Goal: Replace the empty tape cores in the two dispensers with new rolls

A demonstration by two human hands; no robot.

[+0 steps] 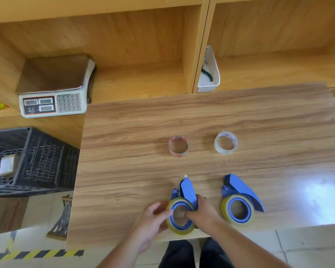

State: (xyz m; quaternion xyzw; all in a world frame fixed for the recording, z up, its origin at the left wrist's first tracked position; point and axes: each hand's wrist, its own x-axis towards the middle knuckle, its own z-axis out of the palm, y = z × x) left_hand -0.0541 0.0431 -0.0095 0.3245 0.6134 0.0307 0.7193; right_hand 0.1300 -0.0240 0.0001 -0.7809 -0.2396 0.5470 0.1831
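Seating a new roll (180,227) on the left dispenser (187,187) near the table (124,151) edge, I pinch its rim with my left hand (153,217) and hub with my right hand (203,211); the right dispenser (240,198) looks loaded, two empty cores (178,146) set well beyond.

Bright, even indoor light. Strong bluish-white glare patch on my worktop (211,120) at right near edge. Shadows soft, faint. Wide-angle bend curves shelf (135,78) lines toward edges. Overall slightly soft; scale (52,88) and crate (33,163) blurred.
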